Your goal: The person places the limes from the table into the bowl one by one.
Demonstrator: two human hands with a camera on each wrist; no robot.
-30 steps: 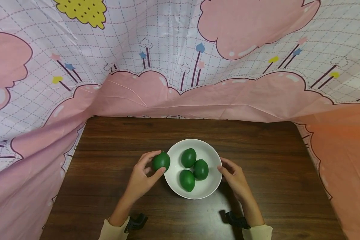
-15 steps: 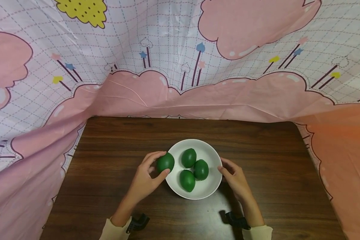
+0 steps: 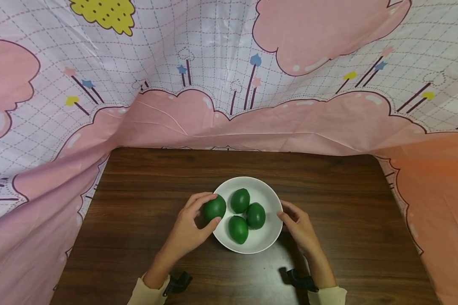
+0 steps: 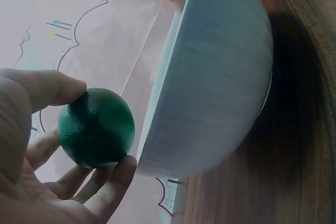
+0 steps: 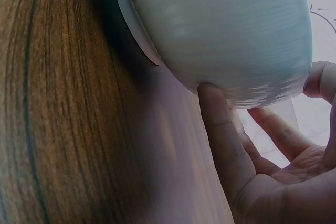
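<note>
My left hand (image 3: 187,228) holds a lime (image 3: 214,207) between thumb and fingertips at the left side of a white bowl (image 3: 265,190). In the left wrist view that lime (image 4: 97,128) is up at rim height, just outside the bowl wall (image 4: 210,77). Inside the bowl lie three more glossy green limes: one at the back (image 3: 240,201), one to the right (image 3: 256,215) and one at the front (image 3: 238,229). My right hand (image 3: 299,226) grips the bowl's right side, thumb at the rim and fingers against the outer wall (image 5: 226,35).
The bowl stands on a dark brown wooden table (image 3: 145,178). A pink and white patterned cloth (image 3: 229,123) hangs behind the table and along its sides. Each wrist wears a black strap mount, such as the left mount (image 3: 178,283).
My left hand has moved right with its lime, from beside the bowl to over its left rim. The right hand and the bowl have stayed in place.
</note>
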